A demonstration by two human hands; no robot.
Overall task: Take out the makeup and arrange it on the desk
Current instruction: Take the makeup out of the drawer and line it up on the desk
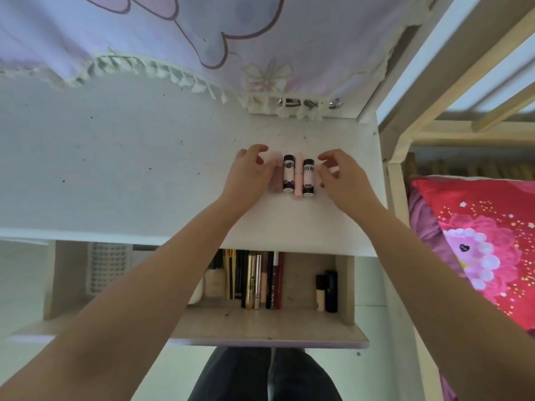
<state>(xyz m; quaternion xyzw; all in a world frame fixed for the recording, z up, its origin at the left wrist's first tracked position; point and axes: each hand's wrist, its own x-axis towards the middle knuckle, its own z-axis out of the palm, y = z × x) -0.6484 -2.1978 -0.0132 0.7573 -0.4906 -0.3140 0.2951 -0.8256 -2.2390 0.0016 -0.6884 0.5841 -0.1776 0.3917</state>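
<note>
Makeup tubes (295, 176) mid-desk (115, 157), hands (250, 169) (340, 175) flanking row.

White desk (144, 157), speckled w/ dark marks: row of makeup tubes lying side by side, touching (2 black-capped (288, 174), pink ones (298, 180) between).

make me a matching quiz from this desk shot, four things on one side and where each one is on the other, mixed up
Things:
1. black-and-white tubes
2. pencils and liners
3. red cushion
4. lilac cloth

Places:
A. on the bed, right of the desk
B. hanging along the back of the desk
C. lying on the desk top between the two hands
D. in the open drawer under the desk top

Pairs: 1-C, 2-D, 3-A, 4-B
</note>
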